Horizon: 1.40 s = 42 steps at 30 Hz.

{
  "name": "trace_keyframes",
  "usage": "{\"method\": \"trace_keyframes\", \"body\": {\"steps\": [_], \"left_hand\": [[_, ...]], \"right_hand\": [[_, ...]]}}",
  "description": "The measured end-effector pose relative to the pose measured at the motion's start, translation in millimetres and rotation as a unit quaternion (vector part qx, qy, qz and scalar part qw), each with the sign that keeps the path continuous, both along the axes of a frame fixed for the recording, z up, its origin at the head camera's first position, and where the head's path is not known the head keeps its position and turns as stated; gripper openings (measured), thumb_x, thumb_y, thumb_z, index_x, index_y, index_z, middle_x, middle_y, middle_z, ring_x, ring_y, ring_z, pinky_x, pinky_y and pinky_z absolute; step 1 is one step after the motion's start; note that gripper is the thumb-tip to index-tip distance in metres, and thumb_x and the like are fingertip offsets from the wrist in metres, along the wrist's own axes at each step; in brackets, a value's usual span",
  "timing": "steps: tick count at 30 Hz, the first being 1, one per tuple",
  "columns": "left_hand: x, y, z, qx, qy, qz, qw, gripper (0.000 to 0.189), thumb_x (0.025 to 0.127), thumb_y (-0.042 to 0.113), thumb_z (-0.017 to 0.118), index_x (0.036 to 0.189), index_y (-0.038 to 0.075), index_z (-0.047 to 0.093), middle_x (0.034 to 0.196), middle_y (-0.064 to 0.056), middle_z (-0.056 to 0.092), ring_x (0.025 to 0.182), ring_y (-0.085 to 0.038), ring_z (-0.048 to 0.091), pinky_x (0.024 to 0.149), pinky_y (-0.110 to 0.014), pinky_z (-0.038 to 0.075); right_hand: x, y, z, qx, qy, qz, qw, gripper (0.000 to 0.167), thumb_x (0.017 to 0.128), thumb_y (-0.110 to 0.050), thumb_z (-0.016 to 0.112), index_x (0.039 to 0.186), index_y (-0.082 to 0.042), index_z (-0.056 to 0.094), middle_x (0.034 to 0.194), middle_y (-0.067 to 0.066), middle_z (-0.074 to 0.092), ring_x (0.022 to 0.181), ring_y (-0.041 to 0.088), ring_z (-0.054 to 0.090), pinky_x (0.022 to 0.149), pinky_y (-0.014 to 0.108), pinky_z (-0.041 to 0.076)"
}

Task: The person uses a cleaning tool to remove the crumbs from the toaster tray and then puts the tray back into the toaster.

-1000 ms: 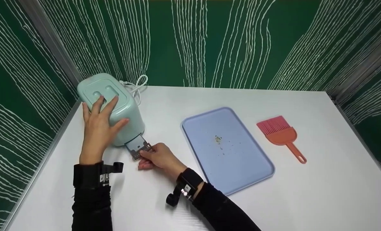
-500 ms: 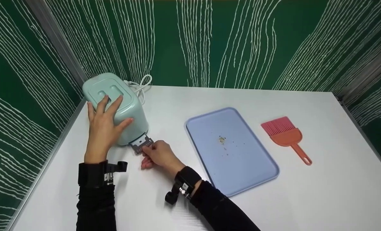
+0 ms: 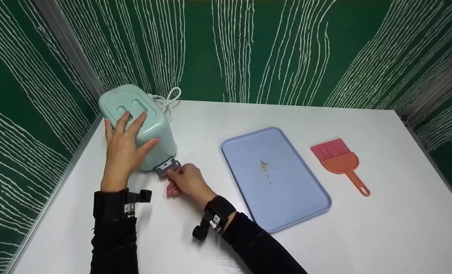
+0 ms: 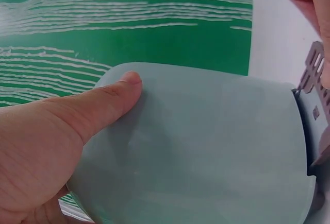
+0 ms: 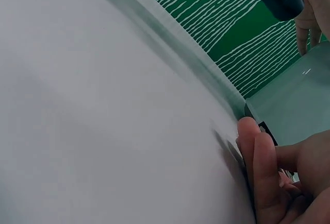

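Observation:
A mint-green toaster (image 3: 159, 133) stands at the back left of the white table. My left hand (image 3: 122, 158) rests on it with fingers spread over its top, near the slots. In the left wrist view the left thumb (image 4: 116, 98) lies straight along the toaster's smooth end. From the toaster's low front end a grey slotted crumb tray (image 3: 162, 173) sticks out a short way. My right hand (image 3: 190, 182) pinches that tray's outer edge between thumb and fingers. Those fingers (image 5: 265, 167) lie low beside the table in the right wrist view, hiding most of the tray.
A blue rectangular tray (image 3: 249, 148) lies right of the right hand, with crumbs (image 3: 263, 166) scattered on it. Farther right is an orange brush (image 3: 340, 163) with pink bristles. A white cord (image 3: 169, 99) loops behind the toaster. Green walls (image 3: 195, 53) edge the table.
The crumb tray has slid farther into the toaster, pushed by my right hand, and less of it shows. The left hand stays on the toaster. The whole view has shifted slightly.

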<state>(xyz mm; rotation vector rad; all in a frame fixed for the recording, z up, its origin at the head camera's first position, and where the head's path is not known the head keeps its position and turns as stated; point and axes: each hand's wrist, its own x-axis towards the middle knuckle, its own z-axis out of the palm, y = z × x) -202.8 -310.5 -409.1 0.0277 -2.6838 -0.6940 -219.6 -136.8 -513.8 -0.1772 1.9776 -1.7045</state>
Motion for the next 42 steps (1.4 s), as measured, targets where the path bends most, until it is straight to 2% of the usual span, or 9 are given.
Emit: {"method": "trace_keyframes", "body": {"steps": [5,13,20,29,35,42], "left_hand": [[0.9,1.2,0.8,0.007,-0.009,0.003,0.9999,0.079,0.095,0.037,0.083,0.163,0.015,0.048,0.172,-0.031,0.028,0.164,-0.058,0.002,0.134,-0.07,-0.002],[0.7,1.3,1.8,0.006,-0.017,0.008,0.9998,0.08,0.096,0.037,0.082,0.164,0.017,0.046,0.174,-0.03,0.026,0.163,-0.06,-0.001,0.133,-0.072,0.0],[-1.9,0.6,-1.0,-0.001,-0.009,0.006,0.9999,0.079,0.095,0.038,0.083,0.163,0.017,0.048,0.173,-0.03,0.029,0.164,-0.058,0.001,0.135,-0.068,-0.002],[-2.2,-0.4,-2.2,-0.012,-0.003,0.004,0.9999,0.08,0.095,0.038,0.083,0.163,0.015,0.048,0.172,-0.03,0.03,0.165,-0.053,0.009,0.136,-0.064,-0.005],[-1.6,-0.1,-2.3,-0.02,0.007,0.003,0.9998,0.08,0.094,0.039,0.082,0.162,0.014,0.048,0.17,-0.031,0.033,0.165,-0.049,0.02,0.136,-0.064,-0.005],[-2.1,0.5,-1.6,-0.011,0.004,0.004,0.9999,0.079,0.094,0.038,0.083,0.162,0.015,0.049,0.171,-0.03,0.033,0.165,-0.05,0.017,0.136,-0.064,-0.006]], "right_hand": [[1.1,-4,-2.2,-0.013,0.024,-0.015,0.9995,0.024,0.109,-0.015,0.063,0.089,-0.002,0.067,0.063,0.007,0.072,0.047,0.009,0.066,0.048,0.022,0.058],[-2.0,-9,-1.1,-0.009,0.015,-0.014,0.9998,0.016,0.11,-0.013,0.062,0.096,-0.005,0.062,0.062,0.005,0.07,0.047,0.012,0.067,0.046,0.024,0.058],[-7.7,-13,0.3,0.012,0.011,-0.018,0.9997,0.018,0.109,-0.013,0.062,0.093,-0.005,0.065,0.062,0.006,0.071,0.047,0.011,0.066,0.046,0.024,0.058],[-10.2,-14,2.9,-0.011,-0.016,-0.02,0.9996,0.019,0.11,-0.011,0.061,0.092,-0.004,0.062,0.068,0.01,0.074,0.049,0.011,0.067,0.049,0.024,0.06],[-9.8,-16,3.5,-0.011,0.001,-0.019,0.9998,0.026,0.11,-0.01,0.059,0.085,-0.009,0.058,0.063,0.004,0.069,0.048,0.008,0.066,0.048,0.022,0.058],[-10.3,-18,4.9,0.003,0.008,-0.022,0.9997,0.024,0.11,-0.01,0.059,0.086,-0.007,0.059,0.065,0.003,0.069,0.049,0.009,0.065,0.048,0.023,0.058]]}}
